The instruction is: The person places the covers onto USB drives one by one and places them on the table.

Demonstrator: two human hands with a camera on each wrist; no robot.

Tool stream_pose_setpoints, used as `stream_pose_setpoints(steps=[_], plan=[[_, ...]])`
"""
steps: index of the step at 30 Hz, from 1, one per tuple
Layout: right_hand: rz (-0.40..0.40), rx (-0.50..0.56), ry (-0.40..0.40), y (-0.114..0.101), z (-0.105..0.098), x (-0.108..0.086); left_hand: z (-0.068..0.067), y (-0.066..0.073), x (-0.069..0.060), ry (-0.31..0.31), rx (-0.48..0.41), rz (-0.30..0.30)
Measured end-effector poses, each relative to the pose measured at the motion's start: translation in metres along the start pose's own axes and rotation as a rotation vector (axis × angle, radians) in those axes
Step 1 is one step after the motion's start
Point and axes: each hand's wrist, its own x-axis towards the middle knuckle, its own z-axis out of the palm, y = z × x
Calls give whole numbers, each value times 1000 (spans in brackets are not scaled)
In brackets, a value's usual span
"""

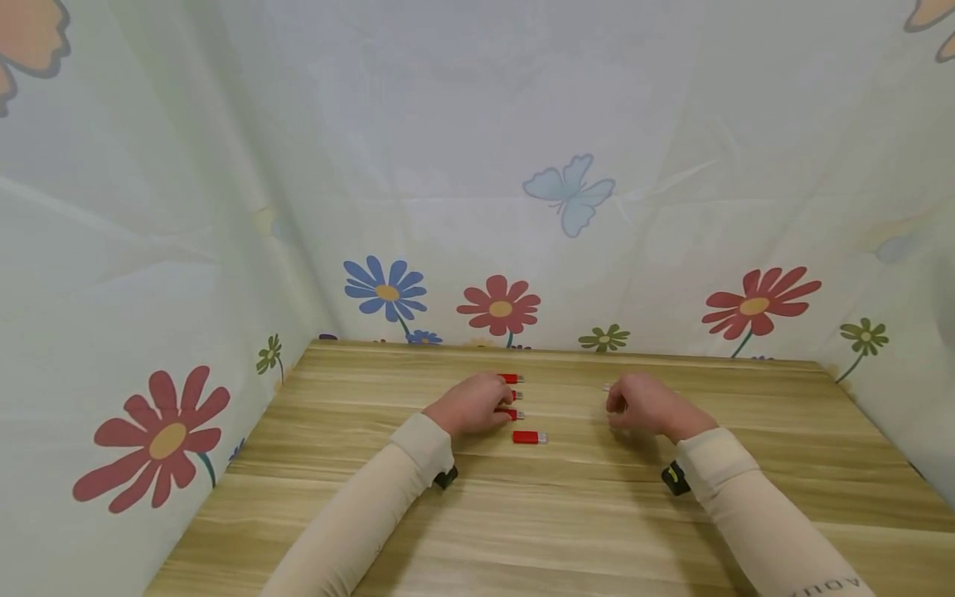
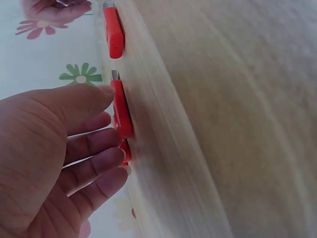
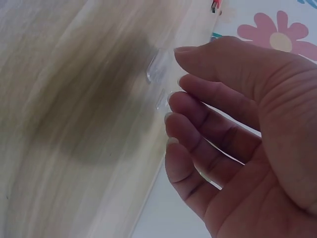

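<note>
Several red USB flash drives with metal plugs lie in a column on the wooden table, the nearest red USB flash drive (image 1: 525, 437) standing apart from both hands. My left hand (image 1: 472, 404) is at the left ends of the farther ones, partly covering them. In the left wrist view its thumb and loosely bent fingers are beside one red drive (image 2: 122, 111); whether they touch it is unclear. My right hand (image 1: 645, 405) hovers with loosely curled fingers, nothing visible between them. Beside its fingertips lie small transparent pieces, one clear piece (image 3: 157, 67) just left of the thumb.
The wood-grain table (image 1: 552, 522) meets a pale curtain (image 1: 448, 124) with printed flowers and a butterfly at its back and sides. A black wrist device (image 1: 675, 478) sits under the right cuff, and another black device (image 1: 446, 477) under the left.
</note>
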Motion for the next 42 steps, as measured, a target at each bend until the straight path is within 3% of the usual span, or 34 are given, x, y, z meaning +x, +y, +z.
stream_pose_setpoints(steps=[15, 24, 36, 42], plan=[[-8, 16, -28, 5, 4, -4, 5, 3, 6, -73, -11, -35], [-18, 5, -22, 7, 7, -4, 6, 5, 6, -80, -21, -47], [-173, -94, 64, 8, 13, -1, 3, 3, 5, -110, -21, -74], [-159, -134, 61, 8, 14, 0, 4, 2, 4, -97, -16, -61]])
